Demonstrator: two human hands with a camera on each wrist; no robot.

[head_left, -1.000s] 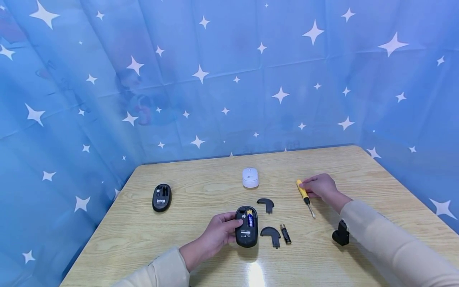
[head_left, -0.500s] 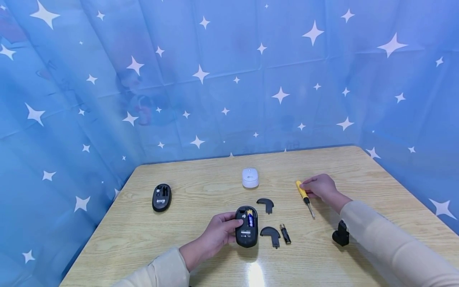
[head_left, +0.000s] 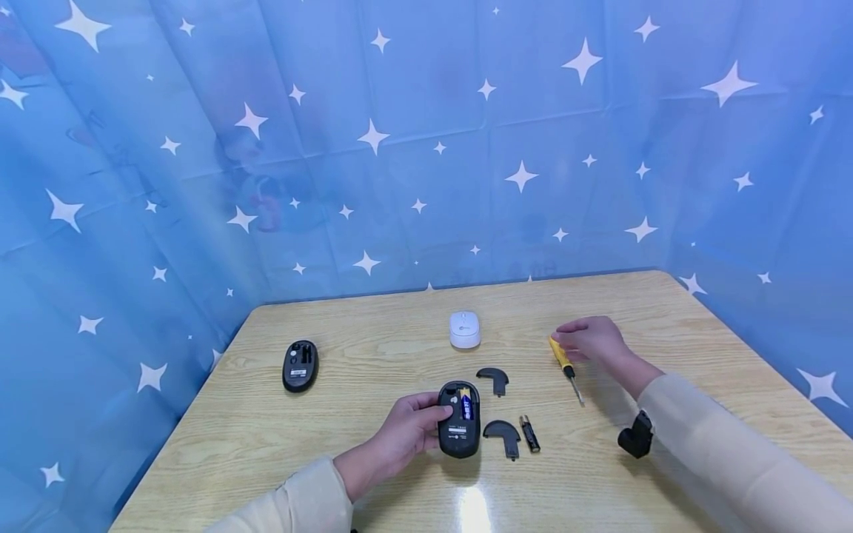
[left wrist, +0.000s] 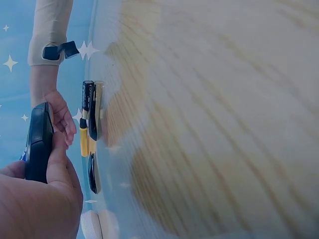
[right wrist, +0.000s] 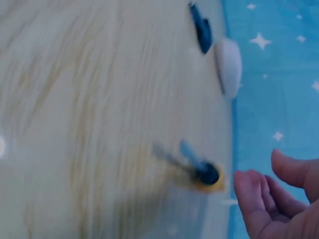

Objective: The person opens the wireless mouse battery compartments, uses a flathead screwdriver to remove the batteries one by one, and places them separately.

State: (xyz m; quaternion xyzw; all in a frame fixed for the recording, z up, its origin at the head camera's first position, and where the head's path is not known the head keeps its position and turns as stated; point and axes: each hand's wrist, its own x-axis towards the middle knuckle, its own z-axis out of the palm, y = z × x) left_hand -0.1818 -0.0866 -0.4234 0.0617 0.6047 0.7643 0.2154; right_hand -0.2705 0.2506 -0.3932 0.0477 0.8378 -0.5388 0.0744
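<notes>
My left hand (head_left: 409, 431) grips a black computer mouse (head_left: 458, 437) with its underside turned up, held above the table. One blue and gold battery (head_left: 466, 404) lies in its battery bay. In the left wrist view the mouse (left wrist: 39, 144) shows edge-on between thumb and fingers. My right hand (head_left: 593, 342) is over the yellow handle of a screwdriver (head_left: 562, 357) lying on the table. In the right wrist view that hand (right wrist: 279, 199) is apart from the screwdriver (right wrist: 207, 177), thumb and fingers spread with nothing between them.
Two dark battery covers (head_left: 493, 379) and a loose black battery (head_left: 530, 434) lie right of the held mouse. A white mouse (head_left: 464, 330) stands farther back. Another black mouse (head_left: 300, 366), bottom up, lies at the left. A starry blue curtain (head_left: 426, 148) hangs behind the table (head_left: 373, 333).
My right hand has let go of the screwdriver and risen slightly off it; the screwdriver stays on the table. The left hand and its mouse have barely moved.
</notes>
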